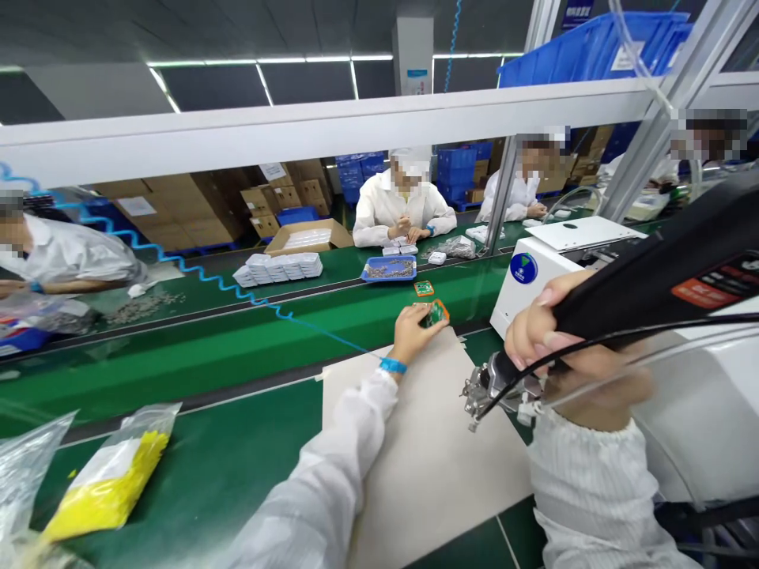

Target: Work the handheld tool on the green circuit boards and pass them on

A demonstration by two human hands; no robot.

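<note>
Left hand (415, 330) clamps a small green circuit board (435, 314) at the mat's (427, 442) far edge, apparently resting there. Right hand (551, 340) grips black electric screwdriver (640, 296).

Single head-worn view, close over the green bench (225, 466), facing forward, seemingly little downward.

Two small green circuit boards show, one in the left hand (412, 328) at (435, 314) and one on the belt (423, 288), plus one black power screwdriver (622, 292), one blue tray (388, 269), one open carton (308, 235), one yellow-filled bag (110, 482) and four seated co-workers.
</note>
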